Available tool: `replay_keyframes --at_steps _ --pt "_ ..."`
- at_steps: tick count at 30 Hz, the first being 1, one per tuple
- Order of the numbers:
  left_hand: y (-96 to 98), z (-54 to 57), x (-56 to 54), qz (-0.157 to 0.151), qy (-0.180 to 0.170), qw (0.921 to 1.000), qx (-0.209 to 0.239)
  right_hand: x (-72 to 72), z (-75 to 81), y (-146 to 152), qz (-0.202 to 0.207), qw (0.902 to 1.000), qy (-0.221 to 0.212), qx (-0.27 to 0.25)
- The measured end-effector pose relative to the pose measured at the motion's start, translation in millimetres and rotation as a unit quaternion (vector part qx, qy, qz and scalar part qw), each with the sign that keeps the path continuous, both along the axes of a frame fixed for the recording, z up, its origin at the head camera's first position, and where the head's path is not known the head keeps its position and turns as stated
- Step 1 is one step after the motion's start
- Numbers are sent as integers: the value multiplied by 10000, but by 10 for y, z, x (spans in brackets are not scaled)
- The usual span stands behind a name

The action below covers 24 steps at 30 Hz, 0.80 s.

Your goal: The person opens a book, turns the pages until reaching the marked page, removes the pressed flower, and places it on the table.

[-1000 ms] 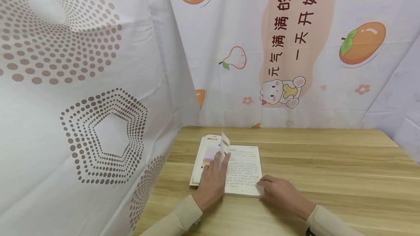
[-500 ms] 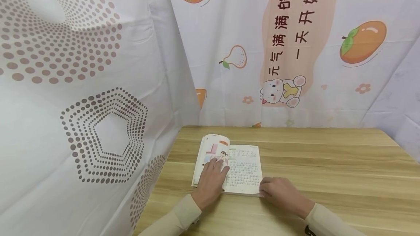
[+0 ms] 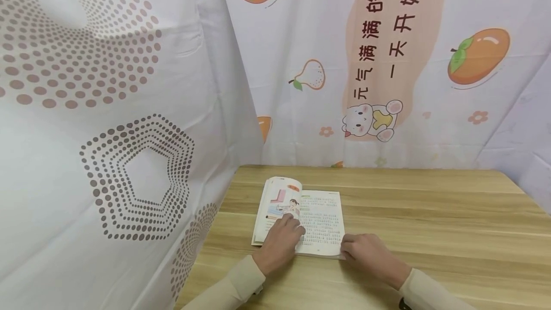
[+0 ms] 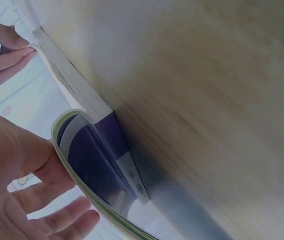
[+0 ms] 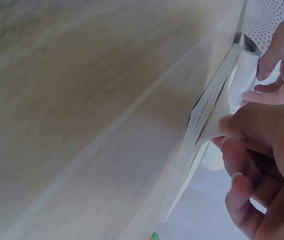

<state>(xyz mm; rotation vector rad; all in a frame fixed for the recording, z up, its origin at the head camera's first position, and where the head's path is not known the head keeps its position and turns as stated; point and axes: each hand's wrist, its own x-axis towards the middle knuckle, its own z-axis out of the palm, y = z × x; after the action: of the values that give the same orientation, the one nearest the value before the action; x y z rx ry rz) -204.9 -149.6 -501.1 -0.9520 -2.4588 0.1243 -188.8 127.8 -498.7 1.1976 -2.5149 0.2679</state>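
Observation:
An open book (image 3: 320,221) lies on the wooden table, its left part bowed up and carrying a coloured picture, its right page full of printed text. My left hand (image 3: 281,244) rests on the lower left page near the spine, fingers loosely bent. In the left wrist view, that hand's fingers touch the curved left pages (image 4: 89,187) without pinching them. At the lower right corner, my right hand (image 3: 372,256) pinches a page. The right wrist view shows the lifted page edge (image 5: 216,125) between thumb and forefinger, apart from the stack below.
The wooden table (image 3: 430,214) extends to the right of the book. A white dotted curtain (image 3: 206,109) hangs along the left side, and a fruit-printed curtain (image 3: 301,147) closes off the back.
The left hand has laid a turned page down to the left, then slid slightly toward the spine and lower edge. The right hand has stayed at the right page's lower corner.

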Motion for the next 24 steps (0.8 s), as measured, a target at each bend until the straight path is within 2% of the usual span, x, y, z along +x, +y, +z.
replay_keyframes --at_steps 12,16,24 --pt "50 -28 32 -6 -34 9999 148 -1 7 1 7 9982 61 -601" --pt "49 -41 41 -42 85 9999 119 -2 -10 12 -11 9966 95 -820" --pt "66 -62 31 83 121 9997 176 -15 -6 45 -90 9911 267 -1302"
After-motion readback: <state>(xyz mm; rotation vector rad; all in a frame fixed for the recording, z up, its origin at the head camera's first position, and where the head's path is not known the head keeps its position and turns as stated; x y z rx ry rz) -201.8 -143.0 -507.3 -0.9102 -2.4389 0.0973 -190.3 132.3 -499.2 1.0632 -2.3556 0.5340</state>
